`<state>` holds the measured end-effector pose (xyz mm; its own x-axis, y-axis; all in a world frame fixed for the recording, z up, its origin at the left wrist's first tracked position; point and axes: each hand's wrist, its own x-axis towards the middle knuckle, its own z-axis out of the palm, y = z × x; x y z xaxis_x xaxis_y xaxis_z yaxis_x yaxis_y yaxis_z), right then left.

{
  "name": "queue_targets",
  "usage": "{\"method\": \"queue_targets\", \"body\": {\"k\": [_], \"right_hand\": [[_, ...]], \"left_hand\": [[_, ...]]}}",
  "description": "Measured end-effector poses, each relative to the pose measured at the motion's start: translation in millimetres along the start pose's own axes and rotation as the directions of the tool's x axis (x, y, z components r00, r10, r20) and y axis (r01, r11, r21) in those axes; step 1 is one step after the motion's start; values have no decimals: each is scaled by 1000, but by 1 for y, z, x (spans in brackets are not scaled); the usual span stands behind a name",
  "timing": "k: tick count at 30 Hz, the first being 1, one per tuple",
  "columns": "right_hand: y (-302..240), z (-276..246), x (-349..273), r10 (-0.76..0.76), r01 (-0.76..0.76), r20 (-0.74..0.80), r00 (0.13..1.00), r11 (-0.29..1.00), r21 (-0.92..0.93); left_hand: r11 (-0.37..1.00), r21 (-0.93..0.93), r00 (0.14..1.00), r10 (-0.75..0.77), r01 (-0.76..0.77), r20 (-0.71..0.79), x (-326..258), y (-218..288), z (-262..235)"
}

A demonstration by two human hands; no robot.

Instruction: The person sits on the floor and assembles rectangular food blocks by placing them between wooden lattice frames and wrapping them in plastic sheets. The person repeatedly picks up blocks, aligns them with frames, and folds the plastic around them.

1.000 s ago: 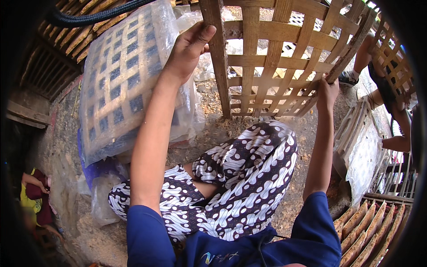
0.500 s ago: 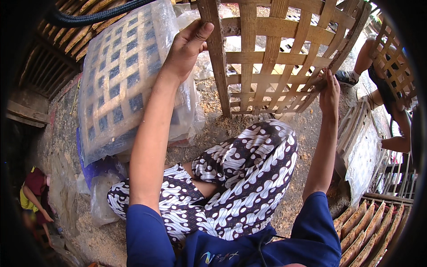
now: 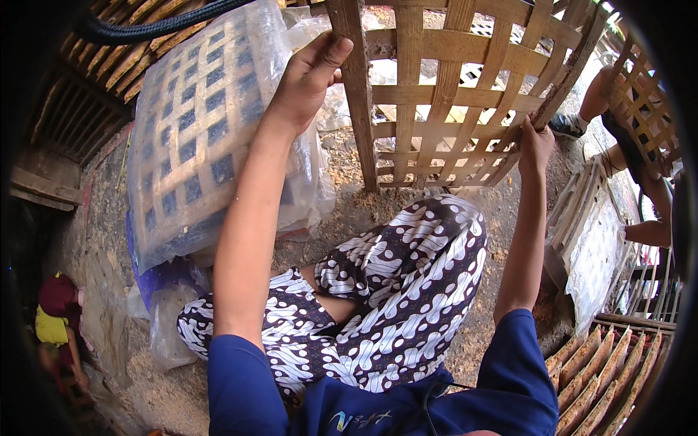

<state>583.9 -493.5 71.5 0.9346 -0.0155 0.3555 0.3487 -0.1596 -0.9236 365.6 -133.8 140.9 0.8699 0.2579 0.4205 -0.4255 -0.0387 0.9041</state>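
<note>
Upright in front of me stands a woven bamboo rack [image 3: 451,98] with wooden side bars. My left hand [image 3: 309,80] is closed round its left bar, thumb lying on the near face. On the opposite side, my right hand [image 3: 536,145] grips the right bar lower down, its fingers partly hidden by the bar. The rack's lower edge is close to the ground beyond my raised knee. Just left of my left arm lies a stack under clear plastic sheeting [image 3: 193,138], with a woven lattice showing through.
A person [image 3: 632,145] at the right is by another woven rack [image 3: 647,94]. Another person [image 3: 58,312] is at the far left. Stacked slatted racks [image 3: 603,378] stand at the lower right. Crumbs are scattered over the floor [image 3: 182,396]. A dark braided hose [image 3: 160,27] crosses the upper left.
My right hand has shifted slightly left and down along the rack's right bar. The person at far left has moved an arm. The rack has barely moved.
</note>
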Motion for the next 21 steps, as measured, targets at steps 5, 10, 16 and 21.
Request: {"method": "queue_targets", "body": {"k": [5,10,16,21], "right_hand": [[-12,1,-6,78,-115,190,979,975,190],[14,-38,-2,13,-304,569,822,856,419],[31,-40,-13,82,-265,545,834,927,266],[35,-53,-4,119,-282,666,737,949,142]], "left_hand": [[1000,-8,1000,-5,4,-25,-1,-2,-6],[1000,-11,999,2,-3,-36,1,-2,-2],[1000,-15,999,-16,16,-35,-3,0,-1],[1000,-25,1000,-2,1,-30,0,-1,-2]]}}
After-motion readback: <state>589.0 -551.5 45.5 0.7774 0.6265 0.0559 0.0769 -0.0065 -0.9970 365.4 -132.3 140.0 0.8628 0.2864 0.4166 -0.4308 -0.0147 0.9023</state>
